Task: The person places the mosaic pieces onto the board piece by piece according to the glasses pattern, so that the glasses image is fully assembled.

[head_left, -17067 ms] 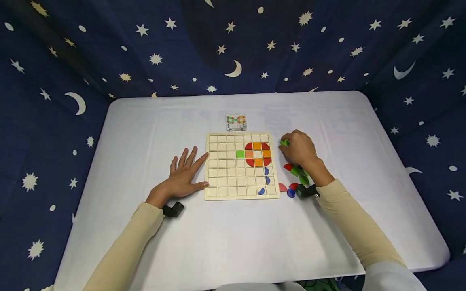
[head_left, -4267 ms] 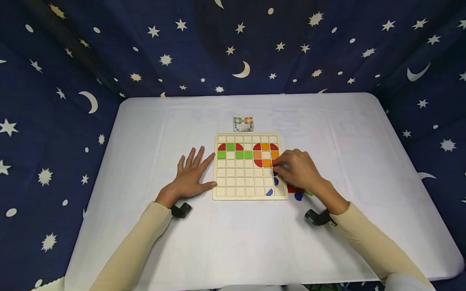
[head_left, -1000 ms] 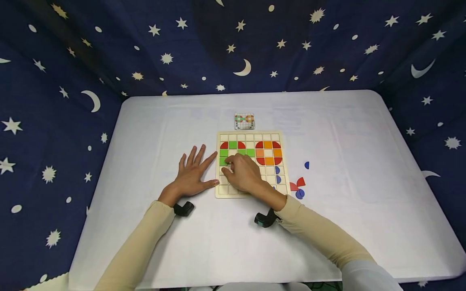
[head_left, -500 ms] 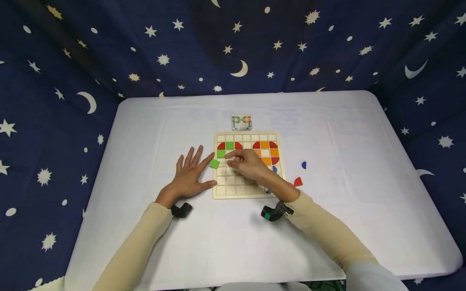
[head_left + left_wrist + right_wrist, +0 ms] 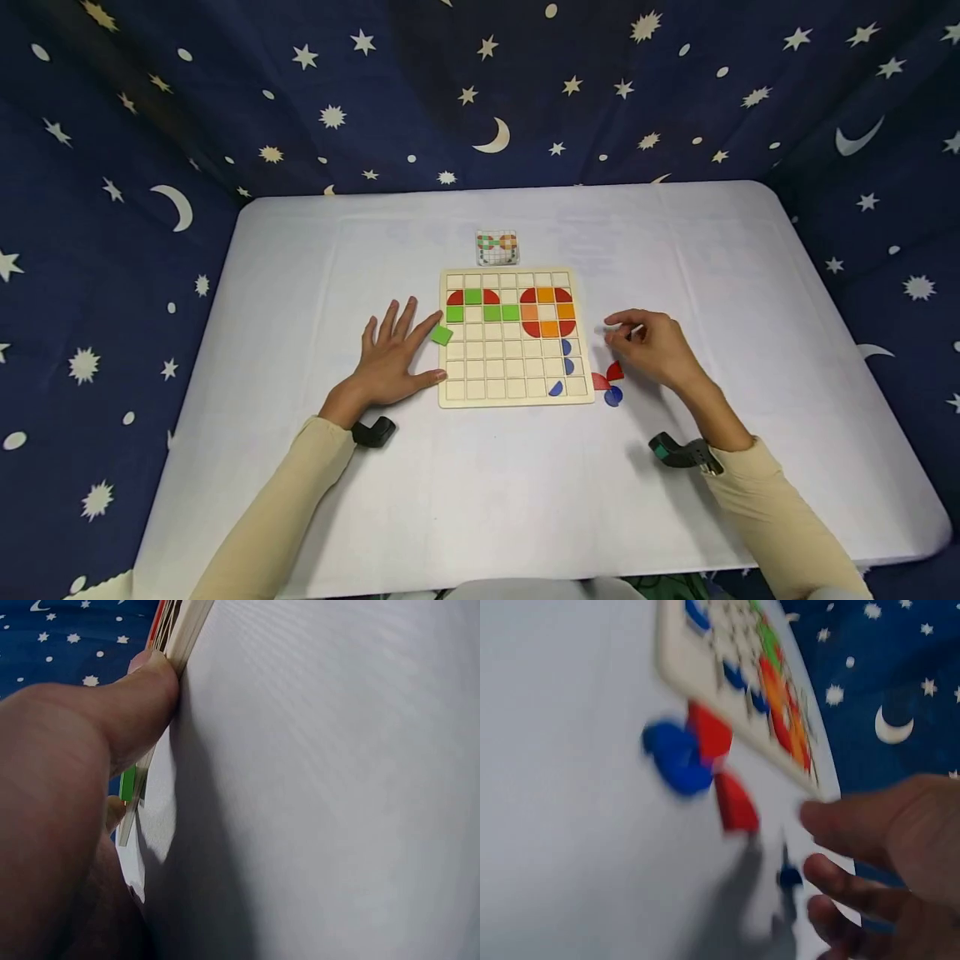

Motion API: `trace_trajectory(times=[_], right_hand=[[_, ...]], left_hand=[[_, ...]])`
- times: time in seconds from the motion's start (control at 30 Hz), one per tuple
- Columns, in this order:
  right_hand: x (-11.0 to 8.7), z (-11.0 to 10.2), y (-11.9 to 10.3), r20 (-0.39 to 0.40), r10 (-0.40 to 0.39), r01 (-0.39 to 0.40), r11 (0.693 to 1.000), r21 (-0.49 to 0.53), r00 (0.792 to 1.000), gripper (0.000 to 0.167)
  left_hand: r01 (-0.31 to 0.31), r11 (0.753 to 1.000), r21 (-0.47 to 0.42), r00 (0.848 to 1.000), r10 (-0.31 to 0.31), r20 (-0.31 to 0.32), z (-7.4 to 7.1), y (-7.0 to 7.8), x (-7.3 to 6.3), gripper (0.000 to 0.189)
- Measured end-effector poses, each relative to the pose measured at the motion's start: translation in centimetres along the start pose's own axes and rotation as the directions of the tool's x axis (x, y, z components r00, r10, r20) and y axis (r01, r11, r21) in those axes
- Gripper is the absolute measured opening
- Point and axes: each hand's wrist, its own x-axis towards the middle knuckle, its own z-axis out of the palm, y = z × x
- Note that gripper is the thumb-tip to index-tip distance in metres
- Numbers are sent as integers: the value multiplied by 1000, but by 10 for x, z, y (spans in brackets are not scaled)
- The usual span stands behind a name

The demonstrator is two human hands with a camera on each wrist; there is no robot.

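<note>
The right hand (image 5: 651, 348) moved off the board (image 5: 495, 368) near a blue piece (image 5: 788, 877), fingers loosely bent and empty, the left hand's (image 5: 390, 360) spread wide, leaving one green tile (image 5: 442, 335) crooked, unplaced.

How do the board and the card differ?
The board is much larger than the card. The board holds separate coloured pieces, while the card's pattern looks printed. The left hand touches the board; no hand touches the card. Both show a grid with red, green and orange.
</note>
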Motion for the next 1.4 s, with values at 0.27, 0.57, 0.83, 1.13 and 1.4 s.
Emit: trace_trajectory(times=[0.27, 0.57, 0.83, 1.13, 1.4], right_hand=[[-27, -9, 27, 218, -179, 210, 970, -125, 959, 35], [-20, -9, 23, 246, -181, 227, 959, -170, 952, 23], [2, 15, -29, 63, -322, 325, 944, -61, 945, 17], [45, 99, -103, 27, -553, 552, 823, -133, 832, 9], [58, 133, -119, 82, -626, 623, 738, -258, 776, 7]], left_hand=[[5, 1000, -7, 1000, -5, -12, 0, -1, -3, 89], [-1, 1000, -7, 1000, 1, -9, 0, 1, -2, 88], [11, 1000, 11, 1000, -11, -12, 0, 1, 0, 88], [-16, 1000, -2, 1000, 16, -16, -1, 1, 0, 88], [-20, 1000, -1, 1000, 19, -17, -2, -1, -1, 88]])
